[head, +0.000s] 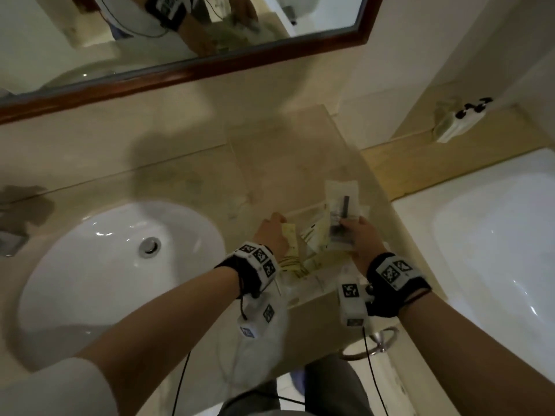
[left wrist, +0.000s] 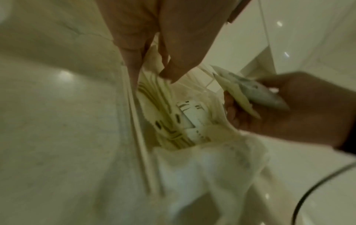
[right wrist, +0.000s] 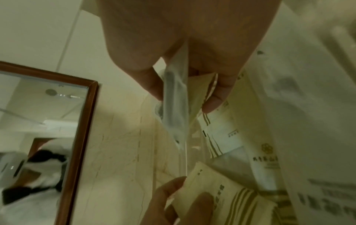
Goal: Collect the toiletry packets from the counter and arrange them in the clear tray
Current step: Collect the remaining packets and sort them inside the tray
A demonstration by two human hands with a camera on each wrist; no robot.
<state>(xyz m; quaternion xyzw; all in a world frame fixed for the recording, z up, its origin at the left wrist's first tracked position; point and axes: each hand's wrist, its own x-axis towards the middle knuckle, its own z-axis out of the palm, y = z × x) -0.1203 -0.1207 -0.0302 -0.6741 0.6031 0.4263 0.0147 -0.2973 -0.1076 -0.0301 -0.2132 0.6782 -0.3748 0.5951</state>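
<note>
Both hands sat over the clear tray (head: 303, 210) near the tabletop's right edge: right hand (head: 359, 235) pinched a see-thru packet (head: 342, 217), long axis pointing away toward the back wall. Left hand (head: 271, 235) pinched a striped packet (head: 289, 235) just beside it; right hand seemed nearer the tray's open far part.

We find open counter (head: 186, 181) at twelve o'clock from the hands, between the sink (head: 120, 265) and the mirror (head: 186, 67) frame; a hand could pass there. At nine o'clock the basin drops away. At three o'clock the counter ends at the white tub (head: 486, 235) (its rim stands close). The clear tray (head: 303, 210) walls hem in the packets (head: 315, 238), and our left hand (head: 271, 235) and right hand (head: 362, 238) crowd its near half, leaving the far half open.
</note>
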